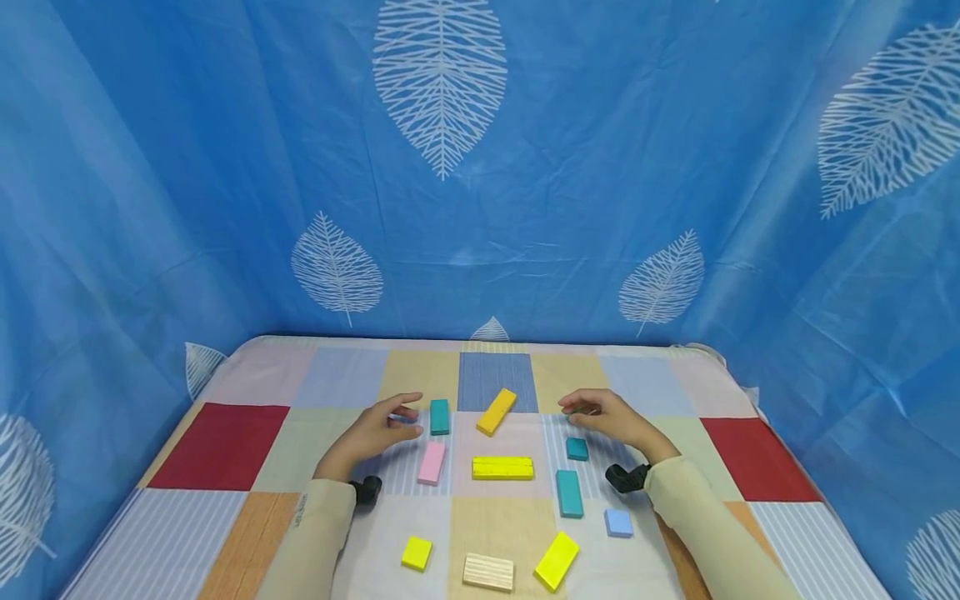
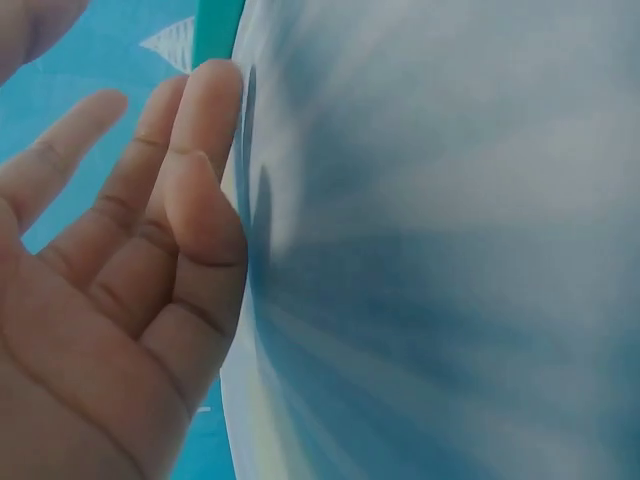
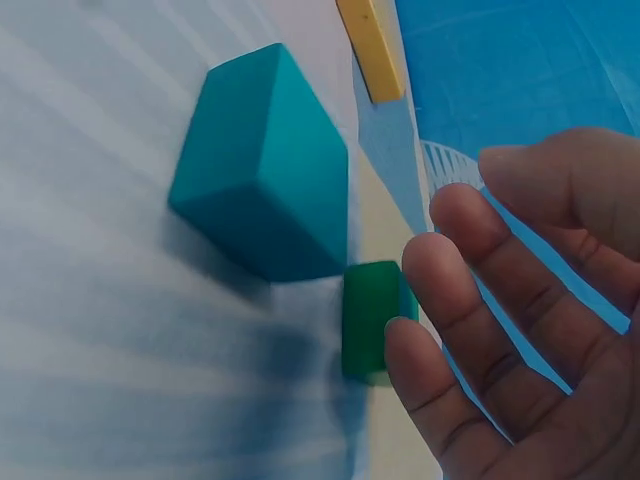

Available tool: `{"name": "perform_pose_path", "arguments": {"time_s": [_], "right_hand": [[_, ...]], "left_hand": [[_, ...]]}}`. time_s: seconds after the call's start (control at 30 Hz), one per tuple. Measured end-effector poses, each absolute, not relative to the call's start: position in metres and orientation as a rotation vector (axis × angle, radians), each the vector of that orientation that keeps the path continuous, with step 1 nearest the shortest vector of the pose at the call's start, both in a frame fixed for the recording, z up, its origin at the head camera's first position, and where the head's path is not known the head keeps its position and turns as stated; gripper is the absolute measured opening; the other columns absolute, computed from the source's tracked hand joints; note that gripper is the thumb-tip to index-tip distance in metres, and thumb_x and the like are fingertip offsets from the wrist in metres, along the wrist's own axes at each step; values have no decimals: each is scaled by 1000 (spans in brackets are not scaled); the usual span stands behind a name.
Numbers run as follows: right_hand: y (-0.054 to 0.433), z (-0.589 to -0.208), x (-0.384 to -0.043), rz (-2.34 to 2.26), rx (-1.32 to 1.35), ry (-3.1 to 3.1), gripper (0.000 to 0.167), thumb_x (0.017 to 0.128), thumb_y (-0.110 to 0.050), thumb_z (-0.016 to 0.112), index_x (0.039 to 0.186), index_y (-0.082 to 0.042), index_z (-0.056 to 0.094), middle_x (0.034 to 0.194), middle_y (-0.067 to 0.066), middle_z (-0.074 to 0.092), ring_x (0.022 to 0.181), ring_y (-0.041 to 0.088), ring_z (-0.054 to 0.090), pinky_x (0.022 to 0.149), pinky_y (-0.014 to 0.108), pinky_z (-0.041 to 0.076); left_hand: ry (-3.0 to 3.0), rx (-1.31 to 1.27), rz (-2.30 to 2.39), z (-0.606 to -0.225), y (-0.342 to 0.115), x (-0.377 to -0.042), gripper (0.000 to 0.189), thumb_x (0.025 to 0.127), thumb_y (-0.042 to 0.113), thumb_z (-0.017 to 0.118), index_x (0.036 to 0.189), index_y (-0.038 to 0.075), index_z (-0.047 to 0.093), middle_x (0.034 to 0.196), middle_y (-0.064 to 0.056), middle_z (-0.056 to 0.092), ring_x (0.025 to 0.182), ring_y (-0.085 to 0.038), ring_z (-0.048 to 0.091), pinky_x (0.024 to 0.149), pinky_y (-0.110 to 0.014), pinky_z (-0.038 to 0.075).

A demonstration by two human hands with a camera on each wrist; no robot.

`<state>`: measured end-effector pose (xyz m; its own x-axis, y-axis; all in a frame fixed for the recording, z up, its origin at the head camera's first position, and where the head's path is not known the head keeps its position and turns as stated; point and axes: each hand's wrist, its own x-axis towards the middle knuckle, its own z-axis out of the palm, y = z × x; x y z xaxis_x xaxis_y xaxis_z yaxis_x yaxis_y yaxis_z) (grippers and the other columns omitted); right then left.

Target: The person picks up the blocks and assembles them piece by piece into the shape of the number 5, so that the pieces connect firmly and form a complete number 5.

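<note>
My left hand (image 1: 375, 432) hovers over the cloth with loosely bent, spread fingers and holds nothing. Beside its fingertips lies a teal block (image 1: 439, 418), whose edge shows at the top of the left wrist view; a pink block (image 1: 431, 463) lies just nearer. On the other side, my right hand (image 1: 611, 418) is also relaxed and holds nothing. Its fingertips overlap a green block (image 3: 366, 325) in the right wrist view; the hand mostly hides that block from the head view. Closer to me are a small teal block (image 1: 577, 449) and a longer teal block (image 1: 569, 494).
Between the hands lie an orange block (image 1: 497, 412) and yellow blocks (image 1: 502, 468) side by side. Toward the front are a small yellow block (image 1: 416, 553), a plain wooden block (image 1: 488, 572), a yellow block (image 1: 557, 562) and a light blue block (image 1: 618, 523). Blue curtains (image 1: 555, 167) enclose the patchwork-covered table (image 1: 240, 446).
</note>
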<state>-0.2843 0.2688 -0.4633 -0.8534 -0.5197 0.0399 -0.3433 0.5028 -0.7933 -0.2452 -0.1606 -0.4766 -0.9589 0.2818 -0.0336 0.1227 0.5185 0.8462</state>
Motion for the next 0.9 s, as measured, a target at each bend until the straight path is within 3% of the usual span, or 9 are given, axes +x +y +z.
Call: {"name": "perform_pose_path", "arguments": {"time_s": [0.27,0.57,0.9], "right_hand": [[260,-461,-294,-1243,-772,2505,30,103,-1,67,130,11,69,119,25,74,101,26,68,86,25,56],[249,-458,-303,-1198,-818,2500,29,102,3,67,129,12,68,117,27,74,101,26,70,88,28,57],[234,-462,-314,-1216,-858,2467,28,102,5,66,128,15,68,115,26,74,101,29,71,86,27,57]], "left_hand": [[2587,339,1343,-474,-152,-255,64,95,11,83,153,-1,57,124,-15,70,111,-32,64,100,-53,54],[2592,273,1215,-469,-146,-265,71,93,13,86,156,3,54,128,-17,68,116,-33,64,102,-52,54],[2612,239,1151,-470,-141,-269,66,92,12,86,151,2,58,126,-16,69,113,-31,63,102,-49,55]]}}
